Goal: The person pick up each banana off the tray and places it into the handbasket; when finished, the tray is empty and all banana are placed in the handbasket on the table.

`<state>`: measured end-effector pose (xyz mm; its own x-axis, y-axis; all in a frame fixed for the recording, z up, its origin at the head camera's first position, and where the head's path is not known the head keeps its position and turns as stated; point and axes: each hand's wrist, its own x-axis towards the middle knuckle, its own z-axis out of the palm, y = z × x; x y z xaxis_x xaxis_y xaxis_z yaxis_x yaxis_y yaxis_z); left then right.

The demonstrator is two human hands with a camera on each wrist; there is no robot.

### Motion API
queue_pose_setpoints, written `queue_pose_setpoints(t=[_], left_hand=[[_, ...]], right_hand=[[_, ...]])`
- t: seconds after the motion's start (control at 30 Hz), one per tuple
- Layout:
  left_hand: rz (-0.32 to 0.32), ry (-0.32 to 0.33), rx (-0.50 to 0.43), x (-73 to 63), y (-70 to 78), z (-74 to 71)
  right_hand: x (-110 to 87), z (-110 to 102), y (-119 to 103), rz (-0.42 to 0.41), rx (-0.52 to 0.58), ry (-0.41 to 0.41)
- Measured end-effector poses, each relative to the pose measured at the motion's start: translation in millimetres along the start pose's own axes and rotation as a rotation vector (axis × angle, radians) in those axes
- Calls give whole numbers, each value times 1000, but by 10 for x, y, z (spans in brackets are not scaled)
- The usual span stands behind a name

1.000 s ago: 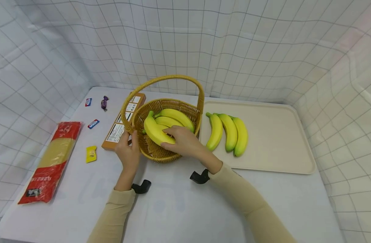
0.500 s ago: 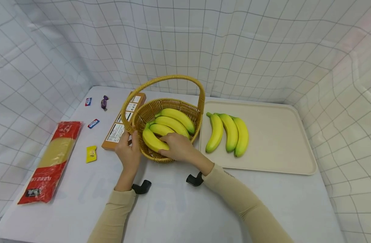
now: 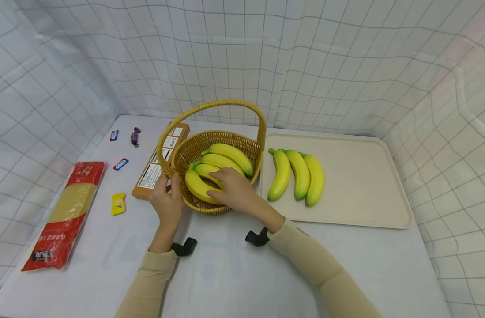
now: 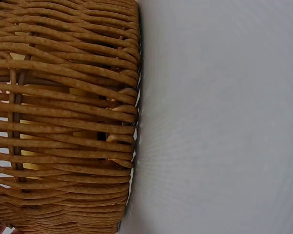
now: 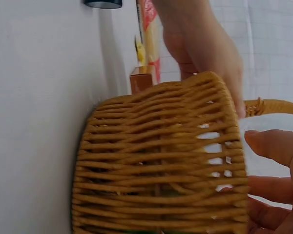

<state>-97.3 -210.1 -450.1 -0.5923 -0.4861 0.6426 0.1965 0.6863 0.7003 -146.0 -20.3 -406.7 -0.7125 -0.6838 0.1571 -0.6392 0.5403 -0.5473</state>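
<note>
My left hand [image 3: 167,201] grips the wicker basket [image 3: 220,137] at its left rim, by the foot of the tall handle [image 3: 222,103]. Several yellow-green bananas lie side by side inside. My right hand [image 3: 235,190] is over the basket's front right, beside the frontmost banana [image 3: 197,186]. Its thumb and fingers stand apart, and in the right wrist view the thumb [image 5: 271,144] shows above the rim. Woven basket side [image 4: 63,122] fills the left of the left wrist view; almost none of the left hand shows there.
Right of the basket, a beige tray [image 3: 365,181] holds three bananas [image 3: 299,174]. Behind the left hand lies a brown box [image 3: 148,176]. Further left are a red-and-yellow packet [image 3: 67,212], a yellow sweet [image 3: 118,204], a purple sweet [image 3: 135,137] and two small blue-and-red wrapped pieces.
My right hand has lowered a banana into the front left of the basket, and its fingers have parted from it. The left hand has kept its place on the rim.
</note>
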Motion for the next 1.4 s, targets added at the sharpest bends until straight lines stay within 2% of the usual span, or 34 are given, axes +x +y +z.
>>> queue_pose_setpoints(t=[0.17,0.23,0.33,0.53,0.73,0.87,1.0,1.4], left_hand=[[7,-1,-1,2,-8,7],[1,-1,-1,1,-9,6],[-8,0,0,-1,-16,6],[-7,7,-9,11,-22,-9],[-9,20,-14,30,-18,-21],[-7,18,-16,34,-9,-24],[-4,17,-12,26,-12,-18],[3,8,-17,-12,-24,15]], right_hand=[[-149,-168,136,-23,129,150],[-229,-259,250,-38,156,216],[-378,-448,459,-18,183,319],[-769,-854,995,149,192,517],[-1123,-1098,1427,336,173,594],[-1263,-1117,1600,425,175,583],[-1335,-1079,1695,488,189,526],[-1368,-912,1889,628,174,227]])
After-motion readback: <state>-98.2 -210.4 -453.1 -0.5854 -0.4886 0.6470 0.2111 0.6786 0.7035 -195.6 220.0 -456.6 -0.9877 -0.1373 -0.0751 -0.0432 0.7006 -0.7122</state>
